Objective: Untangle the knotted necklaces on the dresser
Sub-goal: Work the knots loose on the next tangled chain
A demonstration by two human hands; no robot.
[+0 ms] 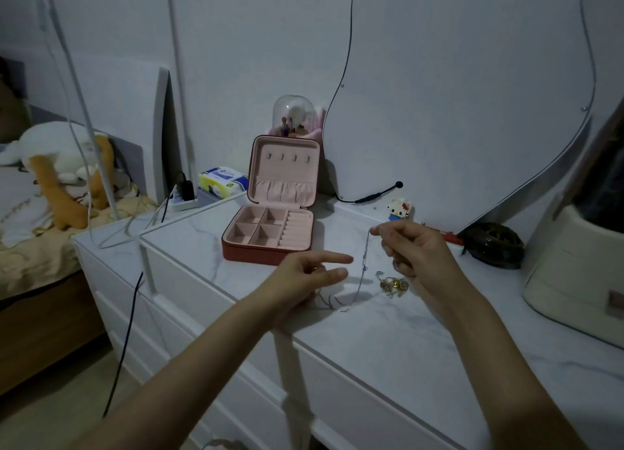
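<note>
Hanging steeply from right hand [410,247], silver chain [364,264]

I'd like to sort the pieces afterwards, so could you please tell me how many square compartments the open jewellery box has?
4, in a two-by-two grid at the left of the open pink-lined jewellery box's tray: back-left, back-right, front-left, front-right. All look empty. Ring rolls fill the right side.

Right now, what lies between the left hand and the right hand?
In the head view, a thin silver chain hangs between the left hand and the right hand, which pinches its top end. Below lies bare dresser top.
</note>
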